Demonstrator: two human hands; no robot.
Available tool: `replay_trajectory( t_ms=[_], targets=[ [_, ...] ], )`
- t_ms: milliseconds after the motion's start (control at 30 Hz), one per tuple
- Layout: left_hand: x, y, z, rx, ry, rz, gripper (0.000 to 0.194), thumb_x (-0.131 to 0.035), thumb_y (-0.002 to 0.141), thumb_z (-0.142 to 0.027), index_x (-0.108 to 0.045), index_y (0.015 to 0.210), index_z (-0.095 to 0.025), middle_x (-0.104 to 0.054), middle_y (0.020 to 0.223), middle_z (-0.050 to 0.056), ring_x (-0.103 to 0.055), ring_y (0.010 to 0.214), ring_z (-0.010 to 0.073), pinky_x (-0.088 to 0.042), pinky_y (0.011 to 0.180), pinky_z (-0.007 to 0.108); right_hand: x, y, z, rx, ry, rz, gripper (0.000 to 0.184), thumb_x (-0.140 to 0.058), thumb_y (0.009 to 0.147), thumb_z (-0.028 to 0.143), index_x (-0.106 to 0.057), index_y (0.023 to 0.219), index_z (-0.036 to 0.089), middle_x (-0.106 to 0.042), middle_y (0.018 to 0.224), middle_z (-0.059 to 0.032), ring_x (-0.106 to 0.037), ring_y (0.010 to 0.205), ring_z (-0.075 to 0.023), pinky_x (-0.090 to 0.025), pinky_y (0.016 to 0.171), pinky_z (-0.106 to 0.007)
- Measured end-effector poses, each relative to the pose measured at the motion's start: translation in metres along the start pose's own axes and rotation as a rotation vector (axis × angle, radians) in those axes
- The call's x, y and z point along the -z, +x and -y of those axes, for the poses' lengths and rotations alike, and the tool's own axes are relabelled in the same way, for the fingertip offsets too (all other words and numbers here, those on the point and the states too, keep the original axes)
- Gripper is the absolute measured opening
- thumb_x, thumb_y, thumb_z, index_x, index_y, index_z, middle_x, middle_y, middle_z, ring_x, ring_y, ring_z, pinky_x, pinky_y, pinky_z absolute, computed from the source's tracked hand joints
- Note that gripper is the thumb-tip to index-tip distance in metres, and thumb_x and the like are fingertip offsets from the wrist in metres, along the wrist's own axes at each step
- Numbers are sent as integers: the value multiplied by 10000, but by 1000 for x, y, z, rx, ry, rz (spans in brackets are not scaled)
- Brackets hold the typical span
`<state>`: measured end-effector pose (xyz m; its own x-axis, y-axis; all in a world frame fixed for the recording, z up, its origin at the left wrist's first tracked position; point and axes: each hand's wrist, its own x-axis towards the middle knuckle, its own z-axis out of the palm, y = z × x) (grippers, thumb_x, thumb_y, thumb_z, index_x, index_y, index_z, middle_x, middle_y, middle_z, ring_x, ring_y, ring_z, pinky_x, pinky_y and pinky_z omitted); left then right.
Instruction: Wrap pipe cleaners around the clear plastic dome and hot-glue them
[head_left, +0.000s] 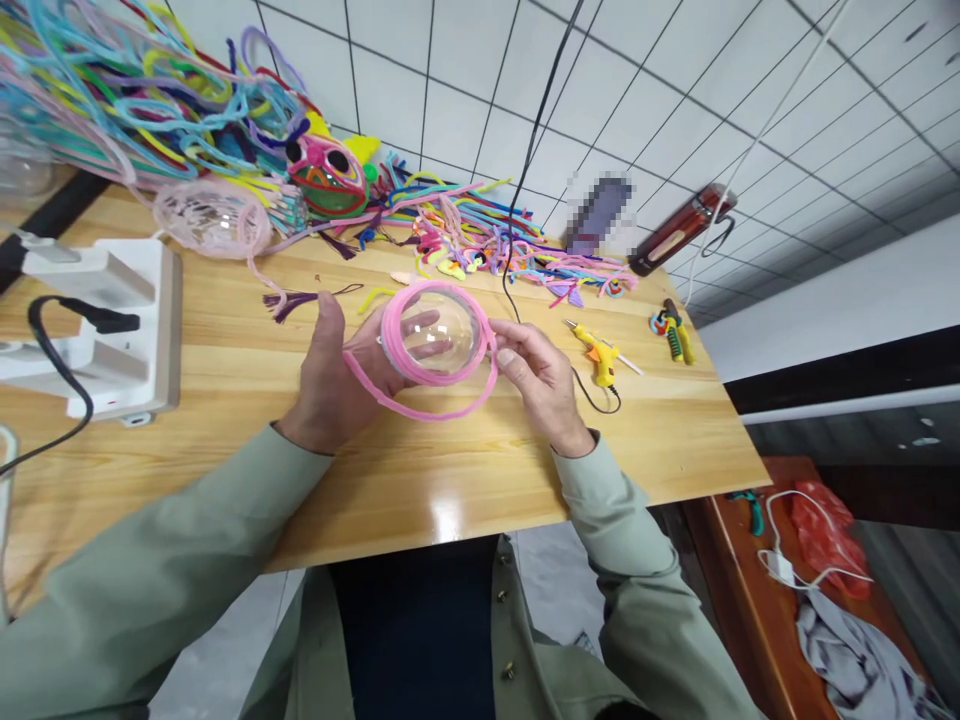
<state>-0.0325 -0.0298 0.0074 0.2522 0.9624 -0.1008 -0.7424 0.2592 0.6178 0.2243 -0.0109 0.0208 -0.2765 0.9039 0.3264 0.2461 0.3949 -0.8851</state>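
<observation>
A clear plastic dome (437, 335) rests against the palm and fingers of my left hand (352, 370), which show through it; the thumb stands up apart from it. Pink pipe cleaner (431, 412) is wound in several turns around the dome's rim, and a loose length loops below, towards my left palm. At the rim's right side, the thumb and fingers of my right hand (536, 378) pinch the pink pipe cleaner. A yellow glue gun (600, 360) lies just right of that hand. Behind my left hand are a dark purple tassel (289, 303) and a short yellow piece (373, 298).
Bundled pipe cleaners (142, 110) line the tiled wall, beside a decorated fish-like ball (328, 172) and a pink-trimmed clear ball (214, 218). A power strip (142, 330) stands left. Pliers (677, 332) and a red flask (679, 230) are at right. A black cord hangs mid-table.
</observation>
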Motion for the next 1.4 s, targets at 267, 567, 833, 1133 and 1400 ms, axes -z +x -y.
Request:
replay_trajectory(
  t_ms=[267, 567, 833, 1133, 1400],
  targets=[
    [-1, -2, -6, -12, 14, 35, 652, -630, 1042, -698, -726, 1542, -291, -775, 1544, 103, -566, 1641, 503, -625, 1232, 685, -1, -4, 1, 59, -64, -2, 431, -720, 1096, 608, -817, 1410, 328, -809, 1071, -47, -755, 958, -225, -658, 947, -441],
    [-6, -4, -12, 1, 67, 29, 689, -684, 987, -683, -726, 1512, -239, -770, 1557, 137, -593, 1616, 500, -597, 1262, 675, -8, -1, -1, 166, -75, -23, 400, -780, 1076, 466, -785, 1439, 296, -810, 988, -11, -721, 828, -161, -630, 822, -347],
    [-13, -7, -10, -5, 72, -17, 748, -671, 993, -710, -668, 1601, -275, -769, 1555, 141, -555, 1653, 490, -596, 1260, 698, -8, -1, -3, 61, 38, 27, 494, -801, 1054, 566, -767, 1461, 289, -808, 1006, -16, -739, 855, -167, -632, 826, -339],
    [-13, -2, -10, -47, 146, -9, 480, -690, 1069, -492, -756, 1491, -273, -764, 1577, 114, -607, 1619, 436, -645, 1222, 631, -8, -2, -8, 28, 86, 64, 520, -747, 1080, 547, -756, 1530, 287, -837, 1073, -28, -740, 847, -160, -640, 831, -343],
    [-6, -1, -5, -82, 229, 26, 498, -840, 1035, -518, -758, 1471, -291, -707, 1658, 99, -670, 1562, 403, -687, 1186, 549, -10, 0, -11, 144, -26, 43, 501, -717, 1085, 381, -708, 1576, 286, -837, 1050, -11, -747, 830, -152, -649, 828, -315]
  ],
)
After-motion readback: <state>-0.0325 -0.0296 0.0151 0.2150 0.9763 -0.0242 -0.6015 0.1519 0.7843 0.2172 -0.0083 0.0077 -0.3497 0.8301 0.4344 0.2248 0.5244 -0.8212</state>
